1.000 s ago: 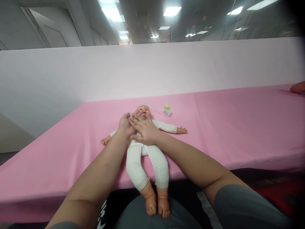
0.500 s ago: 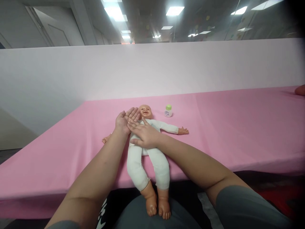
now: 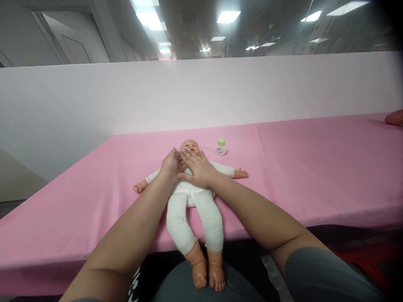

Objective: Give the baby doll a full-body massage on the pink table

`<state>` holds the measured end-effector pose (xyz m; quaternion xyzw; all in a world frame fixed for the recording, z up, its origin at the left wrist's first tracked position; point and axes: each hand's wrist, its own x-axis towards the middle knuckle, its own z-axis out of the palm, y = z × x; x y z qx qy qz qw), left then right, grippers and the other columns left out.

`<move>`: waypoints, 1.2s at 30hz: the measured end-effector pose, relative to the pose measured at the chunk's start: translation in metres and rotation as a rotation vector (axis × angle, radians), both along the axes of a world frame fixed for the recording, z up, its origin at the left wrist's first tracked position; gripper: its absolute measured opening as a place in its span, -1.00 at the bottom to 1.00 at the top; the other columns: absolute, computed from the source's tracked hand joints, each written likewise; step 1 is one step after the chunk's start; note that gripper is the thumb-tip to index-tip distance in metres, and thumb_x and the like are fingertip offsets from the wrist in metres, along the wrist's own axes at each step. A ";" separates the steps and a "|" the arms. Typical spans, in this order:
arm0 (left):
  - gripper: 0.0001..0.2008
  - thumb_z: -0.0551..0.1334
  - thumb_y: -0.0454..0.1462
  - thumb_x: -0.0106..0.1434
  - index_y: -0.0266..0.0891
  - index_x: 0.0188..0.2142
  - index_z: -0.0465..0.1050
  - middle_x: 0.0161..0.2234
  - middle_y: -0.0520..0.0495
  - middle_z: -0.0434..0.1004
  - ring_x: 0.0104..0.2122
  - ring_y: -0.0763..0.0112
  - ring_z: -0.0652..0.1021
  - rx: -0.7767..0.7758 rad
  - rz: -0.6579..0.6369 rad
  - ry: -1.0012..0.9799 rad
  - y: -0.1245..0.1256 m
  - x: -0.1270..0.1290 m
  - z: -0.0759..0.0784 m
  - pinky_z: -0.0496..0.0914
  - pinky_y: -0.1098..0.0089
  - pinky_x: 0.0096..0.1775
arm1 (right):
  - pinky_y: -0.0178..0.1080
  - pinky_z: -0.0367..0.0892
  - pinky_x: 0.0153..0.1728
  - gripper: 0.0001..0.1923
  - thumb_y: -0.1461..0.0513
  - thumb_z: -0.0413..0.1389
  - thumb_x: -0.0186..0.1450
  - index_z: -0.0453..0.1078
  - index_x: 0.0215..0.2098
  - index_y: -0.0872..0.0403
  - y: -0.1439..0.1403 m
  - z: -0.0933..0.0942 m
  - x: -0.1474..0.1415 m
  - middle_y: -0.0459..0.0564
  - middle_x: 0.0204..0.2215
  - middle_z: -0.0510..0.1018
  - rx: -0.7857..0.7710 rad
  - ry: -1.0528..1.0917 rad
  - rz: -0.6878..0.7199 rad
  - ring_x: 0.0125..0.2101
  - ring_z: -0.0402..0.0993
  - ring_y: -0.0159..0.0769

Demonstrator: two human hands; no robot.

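Baby doll [image 3: 192,209] in white suit, lying face up at centre frame on the pink table [image 3: 299,167], bare feet overhanging the near edge. Left hand [image 3: 171,164] and right hand [image 3: 198,167], both flat and open, rest on its chest and chin. Small green-capped bottle [image 3: 221,147] stands just beyond.

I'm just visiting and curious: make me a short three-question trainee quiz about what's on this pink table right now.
1. True or false: the doll lies on its back with its feet hanging over the near edge of the table.
2. What colour is the cap of the small bottle?
3. Where do the left hand and right hand rest? A) on the bottle B) on the doll's upper chest, by its chin C) on the doll's feet

Key: 1 true; 2 green; 3 B.
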<state>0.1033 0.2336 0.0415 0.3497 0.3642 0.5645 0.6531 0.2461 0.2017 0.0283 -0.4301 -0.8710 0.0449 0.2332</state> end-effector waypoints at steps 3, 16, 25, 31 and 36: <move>-0.60 0.14 -0.05 0.46 -0.33 -0.11 0.59 -0.08 -0.33 0.68 -0.08 0.18 0.68 0.081 0.036 0.202 0.000 -0.011 -0.005 0.53 0.20 0.06 | 0.11 -0.01 0.45 -0.12 -0.15 0.08 0.42 0.07 0.52 0.13 0.003 0.002 0.020 0.16 0.52 -0.01 -0.086 0.028 -0.008 0.50 -0.06 0.05; -0.56 0.07 0.02 0.44 -0.14 -0.10 0.64 -0.06 -0.05 0.71 -0.02 0.20 0.61 0.538 0.183 1.032 0.014 -0.051 -0.052 0.39 0.23 0.11 | -0.02 0.15 0.40 -0.60 0.17 0.10 0.45 0.52 0.21 0.02 -0.063 -0.015 0.019 0.05 0.21 0.57 -0.096 0.162 0.656 0.28 0.44 -0.19; -0.56 0.09 0.02 0.45 -0.15 -0.09 0.67 -0.04 -0.07 0.71 0.01 0.14 0.62 0.583 0.174 1.021 0.003 -0.055 -0.051 0.41 0.16 0.14 | 0.06 -0.07 0.47 -0.21 -0.18 -0.02 0.48 0.13 0.51 0.05 -0.013 -0.021 0.053 0.09 0.49 0.11 -0.146 -0.033 0.075 0.49 -0.01 0.01; -0.62 0.23 -0.01 0.41 -0.20 -0.12 0.72 -0.01 -0.18 0.71 0.04 0.07 0.65 0.848 -0.214 0.873 -0.041 -0.046 -0.023 0.46 0.14 0.14 | 0.00 0.35 0.19 -0.37 -0.20 -0.18 0.52 0.30 0.40 -0.21 0.006 -0.027 0.080 -0.03 0.21 0.57 -0.304 0.064 -0.188 0.17 0.52 0.01; -0.60 0.15 -0.05 0.47 -0.08 0.11 0.65 0.08 -0.16 0.67 0.18 0.06 0.57 1.061 -0.731 0.922 -0.077 -0.026 -0.006 0.35 0.10 0.29 | -0.06 0.37 0.11 -0.39 -0.20 -0.18 0.52 0.46 0.27 -0.18 0.013 -0.029 0.088 -0.01 0.10 0.65 -0.346 0.080 -0.231 0.08 0.57 -0.02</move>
